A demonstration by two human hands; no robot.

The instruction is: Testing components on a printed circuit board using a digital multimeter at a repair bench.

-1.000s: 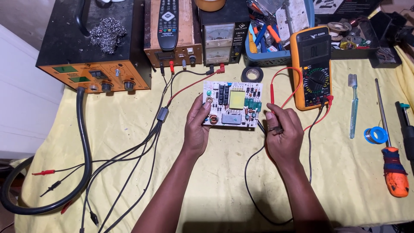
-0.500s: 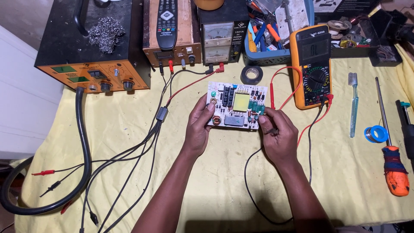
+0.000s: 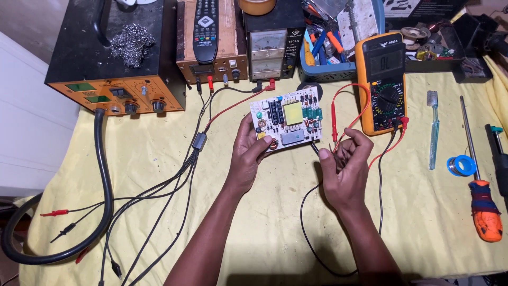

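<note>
On yellow cloth point(image 3: 159, 159), a white rectangular circuit board point(image 3: 287, 117) is gripped by the left hand point(image 3: 248, 153); at its three o'clock, red and black probes point(image 3: 334, 119) are pinched by the right hand point(image 3: 344, 169).

Matt yellow cloth point(image 3: 159, 159); glossy plastic multimeter point(image 3: 382, 82); rough steel wool point(image 3: 130, 43).

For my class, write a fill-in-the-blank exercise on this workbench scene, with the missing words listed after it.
1. The left hand holds a white ____ board by its lower left corner.
2. The right hand grips the red and black test ____ of the orange multimeter.
3. The bench is covered with a ____ cloth.
4. A black ____ control lies on the wooden box at the back.

Missing words: circuit; probes; yellow; remote
</note>
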